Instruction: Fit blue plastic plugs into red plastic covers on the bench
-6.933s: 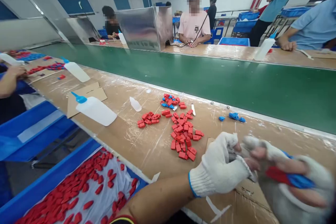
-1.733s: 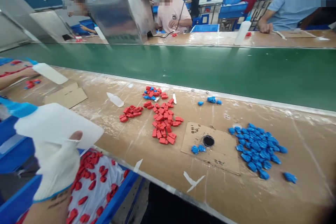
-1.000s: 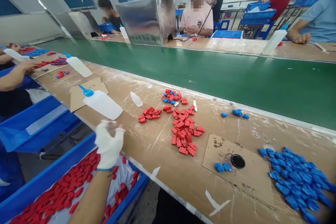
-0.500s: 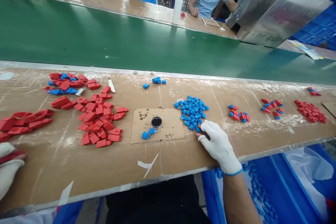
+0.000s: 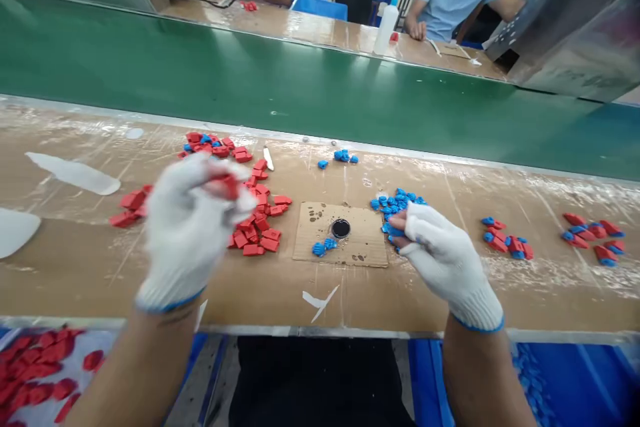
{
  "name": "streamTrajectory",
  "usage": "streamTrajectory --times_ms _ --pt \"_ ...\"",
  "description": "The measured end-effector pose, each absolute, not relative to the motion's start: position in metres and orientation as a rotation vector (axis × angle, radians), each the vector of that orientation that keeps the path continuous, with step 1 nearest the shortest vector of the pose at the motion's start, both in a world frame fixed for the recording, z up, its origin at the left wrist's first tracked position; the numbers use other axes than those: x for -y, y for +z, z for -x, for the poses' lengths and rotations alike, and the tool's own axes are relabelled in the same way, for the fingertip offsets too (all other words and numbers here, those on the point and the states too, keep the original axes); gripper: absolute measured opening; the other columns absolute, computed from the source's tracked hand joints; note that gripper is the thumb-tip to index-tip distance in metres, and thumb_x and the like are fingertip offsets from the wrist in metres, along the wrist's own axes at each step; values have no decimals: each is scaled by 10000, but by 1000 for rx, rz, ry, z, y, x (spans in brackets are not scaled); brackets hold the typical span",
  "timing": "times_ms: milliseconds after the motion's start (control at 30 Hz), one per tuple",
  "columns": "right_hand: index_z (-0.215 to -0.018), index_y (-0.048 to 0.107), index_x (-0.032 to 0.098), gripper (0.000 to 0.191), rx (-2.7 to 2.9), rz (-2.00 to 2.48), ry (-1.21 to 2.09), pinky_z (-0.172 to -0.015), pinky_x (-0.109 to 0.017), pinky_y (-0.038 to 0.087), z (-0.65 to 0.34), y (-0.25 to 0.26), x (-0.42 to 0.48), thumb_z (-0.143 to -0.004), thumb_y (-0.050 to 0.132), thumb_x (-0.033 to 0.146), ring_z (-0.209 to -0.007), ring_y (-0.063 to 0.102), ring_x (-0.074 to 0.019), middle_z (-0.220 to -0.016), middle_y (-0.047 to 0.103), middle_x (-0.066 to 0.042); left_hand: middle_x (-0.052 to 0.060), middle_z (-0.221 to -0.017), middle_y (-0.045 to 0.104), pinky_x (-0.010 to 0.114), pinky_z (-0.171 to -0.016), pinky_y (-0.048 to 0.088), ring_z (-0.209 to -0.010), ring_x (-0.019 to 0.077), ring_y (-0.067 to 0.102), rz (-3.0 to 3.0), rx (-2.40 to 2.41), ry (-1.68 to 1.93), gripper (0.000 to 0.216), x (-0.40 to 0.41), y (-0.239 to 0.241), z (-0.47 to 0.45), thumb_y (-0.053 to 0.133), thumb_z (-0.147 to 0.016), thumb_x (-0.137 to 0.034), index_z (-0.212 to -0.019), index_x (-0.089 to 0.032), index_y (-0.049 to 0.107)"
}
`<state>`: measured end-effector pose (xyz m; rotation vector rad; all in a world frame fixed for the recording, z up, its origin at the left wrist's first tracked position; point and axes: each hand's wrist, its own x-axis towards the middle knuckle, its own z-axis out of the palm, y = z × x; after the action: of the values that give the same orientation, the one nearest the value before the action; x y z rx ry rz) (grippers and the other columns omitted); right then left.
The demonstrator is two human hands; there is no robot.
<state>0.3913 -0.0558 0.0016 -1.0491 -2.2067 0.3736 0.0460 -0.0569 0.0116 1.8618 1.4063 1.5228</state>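
My left hand [image 5: 193, 227], in a white glove with bare fingertips and blurred by motion, is closed on a red plastic piece [image 5: 227, 187]. It hangs over the left side of a pile of red pieces [image 5: 257, 213]. My right hand [image 5: 445, 253], gloved the same way, pinches at the near edge of a pile of small blue fist-shaped pieces [image 5: 400, 200]. A blue piece [image 5: 395, 232] shows between its fingertips. Between the hands lies a cardboard sheet [image 5: 367, 250] with a round black-filled cup [image 5: 341, 229] and two blue pieces [image 5: 324, 247] on it.
Red pieces with blue ends [image 5: 507, 240] lie to the right. A mixed red-and-blue pile [image 5: 215, 145] sits at the back left. Beyond the bench runs a green conveyor belt [image 5: 300, 93]. Bins stand below the front edge. Two people sit opposite, near a white bottle [image 5: 386, 30].
My left hand has come in from the far left, carrying the red piece. My right hand has closed its fingertips at the blue pile. The camera view has swung left.
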Motion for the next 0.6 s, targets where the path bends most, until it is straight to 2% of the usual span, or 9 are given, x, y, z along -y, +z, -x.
streamTrajectory --times_ms 33,100,200,333,500,600 --pt "-870 612 248 215 2272 978 405 -807 -364 559 -376 11 47 -995 581 76 -931 658 -212 -966 659 -46 12 -1076 763 333 -587 601 -733 140 726 -1603 -1281 1657 137 38 7 -54 549 -1071 -357 -1175 -330 634" --pt "-799 505 240 272 2404 865 492 -735 -330 479 -352 25 32 -952 537 17 -837 566 -180 -900 572 -20 21 -928 722 280 -598 614 -710 127 718 -1338 -1065 1616 166 2 -3 -67 686 -945 -294 -1102 -246 654" --pt "-826 475 238 275 2526 784 598 -684 -300 384 -333 31 19 -877 520 -29 -757 472 -152 -846 514 13 12 -880 701 254 -613 617 -675 113 692 -1240 -946 1554 249 -25 -18 -78 721 -852 -241 -1086 -196 647" --pt "-830 483 236 263 2609 735 637 -667 -278 347 -328 27 6 -867 552 -15 -722 460 -141 -785 507 33 10 -905 720 259 -628 613 -684 115 685 -1215 -922 1490 362 -19 -31 -70 754 -784 -185 -1128 -177 641" --pt "-814 466 232 269 2690 725 718 -677 -273 353 -324 25 -3 -913 544 -6 -729 466 -136 -817 518 23 -7 -841 678 250 -627 586 -672 108 651 -1170 -995 1608 274 -17 -35 -54 738 -814 -208 -1075 -172 659" --pt "-807 447 234 280 2728 752 731 -682 -279 357 -323 26 -4 -933 566 13 -730 455 -141 -820 504 21 16 -875 689 270 -651 595 -700 125 658 -1136 -1032 1638 249 -21 -35 -53 758 -817 -212 -1049 -173 676"
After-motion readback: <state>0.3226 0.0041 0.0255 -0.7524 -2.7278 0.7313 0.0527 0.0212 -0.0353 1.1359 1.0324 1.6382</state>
